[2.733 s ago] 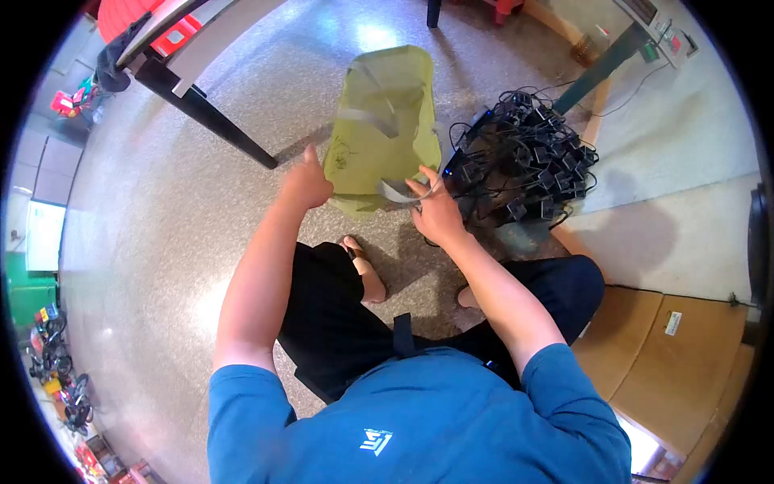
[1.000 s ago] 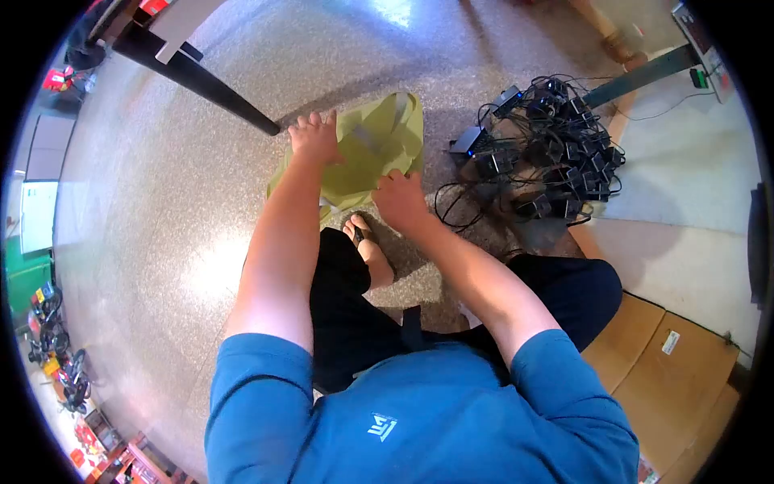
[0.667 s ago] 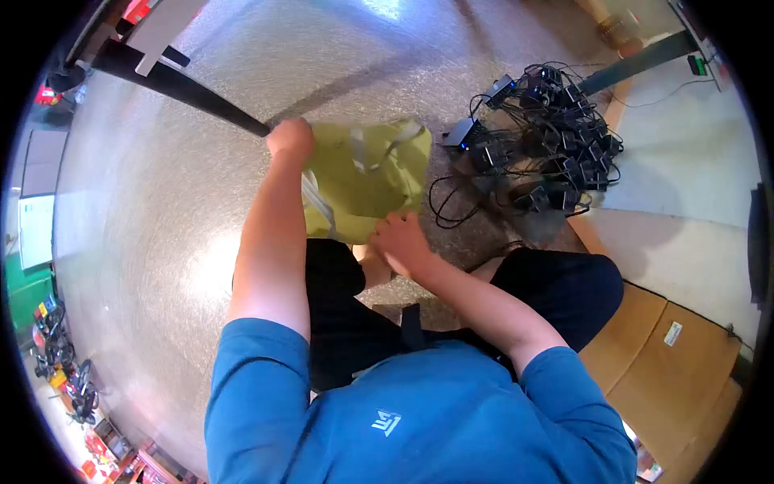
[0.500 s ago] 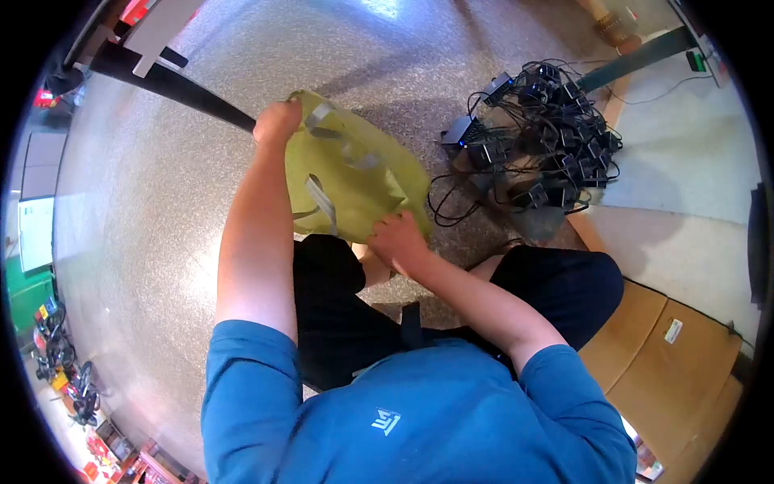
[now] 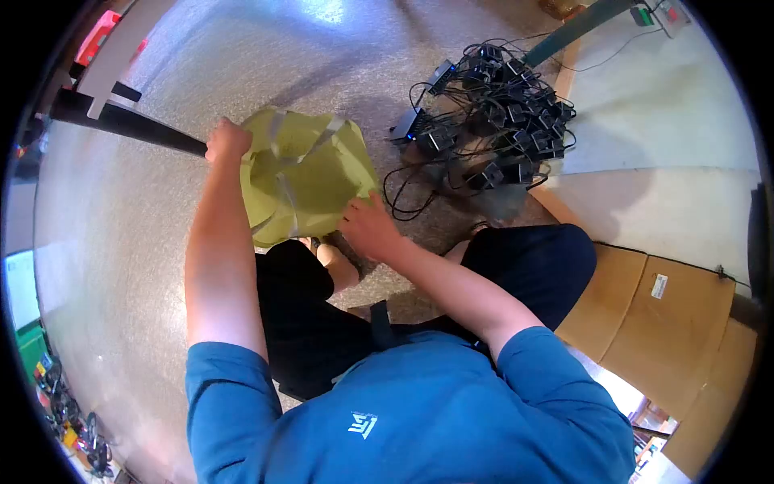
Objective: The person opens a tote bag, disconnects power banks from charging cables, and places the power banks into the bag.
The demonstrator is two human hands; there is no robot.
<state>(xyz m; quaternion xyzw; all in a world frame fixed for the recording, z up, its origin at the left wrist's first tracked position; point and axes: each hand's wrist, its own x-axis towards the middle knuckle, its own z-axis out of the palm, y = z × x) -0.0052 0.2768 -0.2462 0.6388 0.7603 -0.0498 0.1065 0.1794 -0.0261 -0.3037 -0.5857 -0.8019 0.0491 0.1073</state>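
A yellow-green bag (image 5: pixel 322 173) with grey straps is spread between my two hands, above the floor in front of my feet. My left hand (image 5: pixel 228 140) is closed on its upper left edge, close to a dark table leg. My right hand (image 5: pixel 369 226) is closed on the lower right edge, with the fingertips at the rim. The grey straps lie across the bag's upper side and its left part.
A tangled heap of black adapters and cables (image 5: pixel 500 121) lies on the floor to the right, beside the wall. The dark table leg (image 5: pixel 133 123) slants in from the upper left. Flattened cardboard (image 5: pixel 669 331) leans at the lower right. A green leg (image 5: pixel 576 32) stands behind the heap.
The bag has been pulled nearer and turned, and now spreads wide between my hands. My left hand has moved left along with it. The whole view has shifted, so the cable heap appears further left.
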